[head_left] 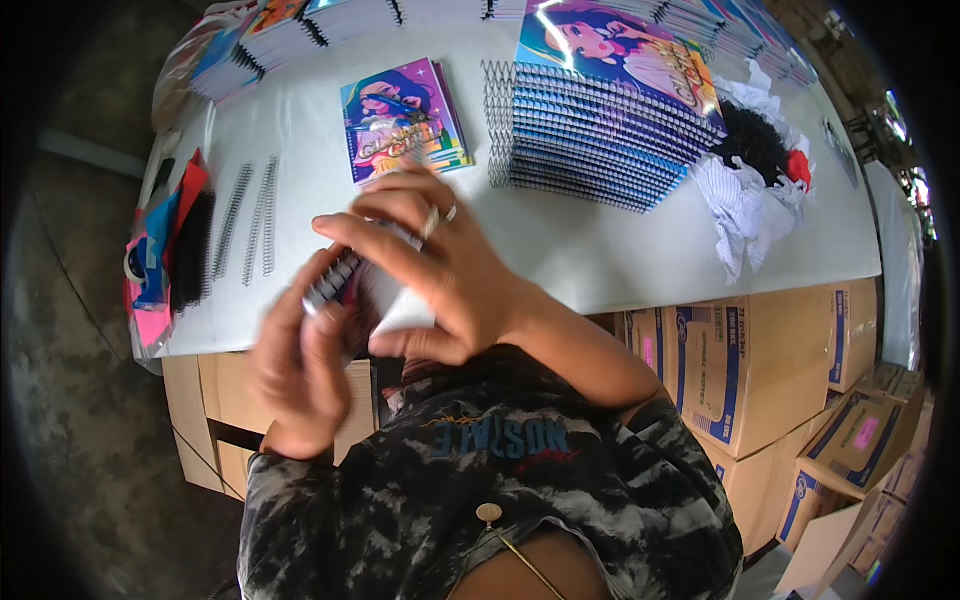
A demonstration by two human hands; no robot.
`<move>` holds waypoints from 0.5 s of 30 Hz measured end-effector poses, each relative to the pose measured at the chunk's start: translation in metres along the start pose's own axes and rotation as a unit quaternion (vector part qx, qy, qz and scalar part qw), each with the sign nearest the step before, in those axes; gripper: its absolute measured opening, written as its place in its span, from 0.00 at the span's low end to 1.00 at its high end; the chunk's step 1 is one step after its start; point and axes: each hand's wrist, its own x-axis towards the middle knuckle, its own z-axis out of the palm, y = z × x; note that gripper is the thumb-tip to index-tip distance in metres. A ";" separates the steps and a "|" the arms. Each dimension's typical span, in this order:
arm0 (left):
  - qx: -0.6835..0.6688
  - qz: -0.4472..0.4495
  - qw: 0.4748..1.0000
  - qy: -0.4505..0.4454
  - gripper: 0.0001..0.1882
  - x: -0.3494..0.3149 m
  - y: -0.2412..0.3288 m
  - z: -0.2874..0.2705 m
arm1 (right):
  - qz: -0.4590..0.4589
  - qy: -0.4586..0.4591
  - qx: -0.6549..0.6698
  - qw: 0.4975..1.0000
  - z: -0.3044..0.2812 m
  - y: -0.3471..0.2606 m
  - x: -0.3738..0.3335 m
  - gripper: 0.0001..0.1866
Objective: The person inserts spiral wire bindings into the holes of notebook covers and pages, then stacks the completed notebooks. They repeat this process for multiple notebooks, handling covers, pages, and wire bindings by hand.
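In front of my body, both hands are on a small spiral-bound notebook [378,292], blurred by motion. My left hand [298,355] grips it at the bound side, fingers and thumb closed around the dark spiral [334,281]. My right hand [440,262], with a ring on one finger, reaches across the top and far edge, its thumb low against the pale pages. Just beyond the hands lies another colourful notebook [362,130] with an illustrated cover. A dark blue tool [402,108] rests on that cover; its exact kind is unclear.
A tall stack of spiral notebooks [610,140] stands at right centre, more along the far edge. Crumpled white cloth [735,205] lies right of it. Loose wire coils [265,220] and a black coil bundle [192,250] are left. Cardboard boxes [750,360] sit below the table [560,255].
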 end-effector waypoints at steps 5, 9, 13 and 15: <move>-0.140 -0.155 0.978 -0.006 0.10 0.036 -0.032 -0.012 | 0.276 -0.029 0.205 0.938 0.001 0.015 0.007 0.13; -0.226 -0.165 0.951 -0.130 0.08 0.052 -0.052 -0.008 | 0.317 0.069 0.236 0.916 0.006 0.018 -0.008 0.08; -0.236 -0.125 0.947 -0.178 0.08 0.066 -0.055 0.000 | 0.334 0.140 0.265 0.894 0.012 0.017 -0.016 0.10; -0.230 -0.110 0.945 -0.207 0.08 0.073 -0.053 0.001 | 0.319 0.171 0.256 0.897 0.017 0.014 -0.017 0.10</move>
